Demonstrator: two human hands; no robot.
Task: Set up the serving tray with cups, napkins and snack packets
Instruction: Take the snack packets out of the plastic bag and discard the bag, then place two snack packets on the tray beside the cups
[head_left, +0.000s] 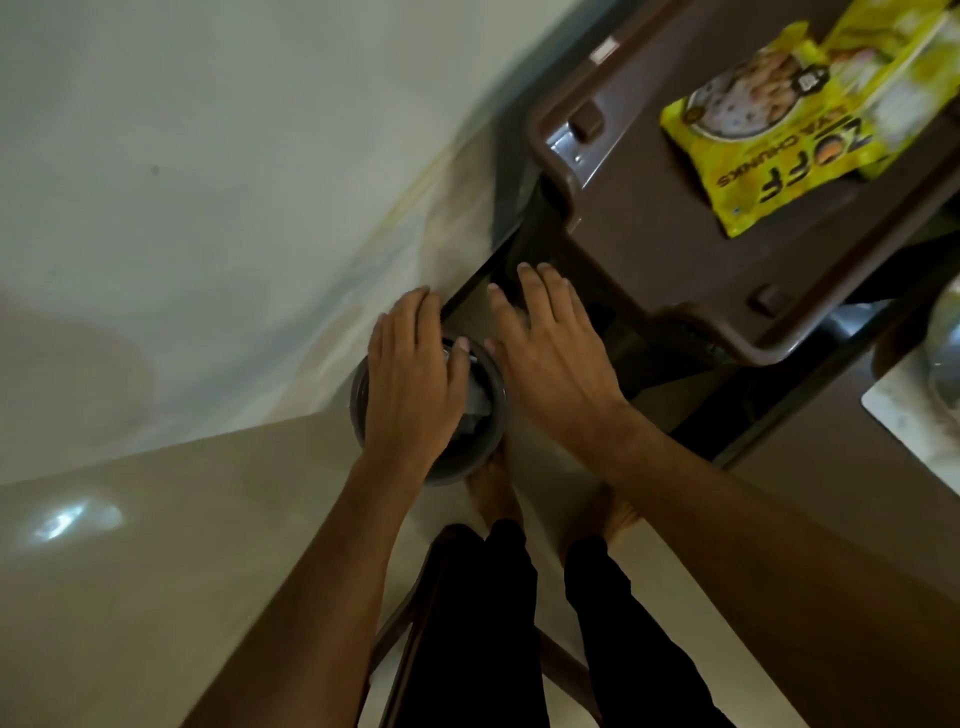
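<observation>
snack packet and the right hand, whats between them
In the head view, only bare brown tray floor and its near rim lie between the yellow snack packet and the right hand; nothing else sits there.
</observation>
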